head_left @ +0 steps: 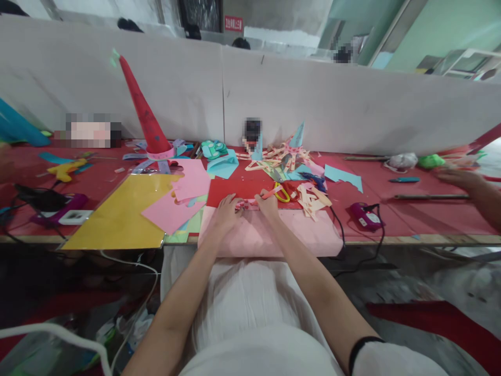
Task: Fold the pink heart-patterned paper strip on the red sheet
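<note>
While the right hand point(268, 204) grips an orange stick point(273, 192), the left hand point(226, 211) touches the pink strip point(250, 203) at twelve o'clock, pinching or not cannot be told; this piece seems unfinished, the red cone point(144, 107) at eleven assembled.

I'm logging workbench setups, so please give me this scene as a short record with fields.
Left hand: at patterned strip
Right hand: holds orange pen-like stick
Under hands: red sheet, pale pink sheet
Further left: red cone, yellow sheet
Further right: purple socket box, another person's hand
</note>
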A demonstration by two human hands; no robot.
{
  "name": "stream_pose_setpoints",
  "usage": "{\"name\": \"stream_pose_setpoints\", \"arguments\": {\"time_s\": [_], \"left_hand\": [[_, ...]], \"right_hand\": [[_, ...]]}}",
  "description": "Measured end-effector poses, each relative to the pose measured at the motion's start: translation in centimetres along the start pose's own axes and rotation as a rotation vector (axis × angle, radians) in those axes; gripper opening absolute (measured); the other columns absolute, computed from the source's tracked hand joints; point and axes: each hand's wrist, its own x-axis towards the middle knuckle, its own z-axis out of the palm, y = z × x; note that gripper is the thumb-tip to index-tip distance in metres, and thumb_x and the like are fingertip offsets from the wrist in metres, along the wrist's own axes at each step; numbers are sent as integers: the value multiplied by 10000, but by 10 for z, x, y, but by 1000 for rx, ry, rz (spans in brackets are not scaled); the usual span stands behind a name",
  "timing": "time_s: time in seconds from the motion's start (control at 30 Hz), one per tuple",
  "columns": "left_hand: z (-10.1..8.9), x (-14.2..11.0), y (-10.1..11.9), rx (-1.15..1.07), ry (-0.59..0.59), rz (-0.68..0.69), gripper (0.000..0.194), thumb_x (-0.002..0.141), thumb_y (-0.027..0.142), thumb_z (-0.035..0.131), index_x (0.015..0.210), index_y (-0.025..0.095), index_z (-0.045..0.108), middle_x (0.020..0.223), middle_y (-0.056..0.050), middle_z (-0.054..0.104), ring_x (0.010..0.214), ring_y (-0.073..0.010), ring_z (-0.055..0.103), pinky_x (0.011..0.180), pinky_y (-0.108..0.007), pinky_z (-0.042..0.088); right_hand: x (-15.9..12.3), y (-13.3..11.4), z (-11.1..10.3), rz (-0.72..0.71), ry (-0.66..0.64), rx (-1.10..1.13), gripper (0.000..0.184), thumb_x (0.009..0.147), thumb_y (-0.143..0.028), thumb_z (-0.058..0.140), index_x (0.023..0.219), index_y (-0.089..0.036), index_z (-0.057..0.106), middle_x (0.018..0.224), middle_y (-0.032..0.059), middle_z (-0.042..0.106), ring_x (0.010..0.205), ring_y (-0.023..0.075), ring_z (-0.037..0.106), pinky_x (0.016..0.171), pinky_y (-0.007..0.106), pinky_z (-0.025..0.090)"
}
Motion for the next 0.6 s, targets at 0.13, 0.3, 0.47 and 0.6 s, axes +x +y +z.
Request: {"name": "stream_pose_setpoints", "arguments": {"time_s": [0.13,0.3,0.47,0.6], "left_hand": [[1,0,-1,-5,5,6,323,857,225,524,1171,192,595,1375,-92,506,1299,-225,435,1098,-375,346],[1,0,0,-5,6,4,319,855,221,528,1166,203,596,1374,-87,511,1303,-221,431,1100,-387,341],[-1,-1,1,-15,0,5,327,861,226,523,1174,175,600,1386,-113,497,1312,-229,423,1096,-377,347],[0,-1,-1,-20,9,9,326,867,234,515,1175,172,602,1385,-113,497,1304,-234,433,1095,-376,351]], "right_hand": [[0,0,0,2,-5,15,234,671,-282,490,571,-236,284,459,-78,308,530,135,567,452,202,285],[-1,1,-1,-7,8,-13,238,677,-300,490,570,-234,288,472,-75,319,526,128,542,448,201,276],[3,7,1,-38,23,-55,239,677,-304,492,569,-236,290,462,-76,332,506,115,470,464,204,280],[6,11,1,-28,24,-33,243,687,-314,490,568,-239,293,448,-77,333,490,115,447,462,206,282]]}}
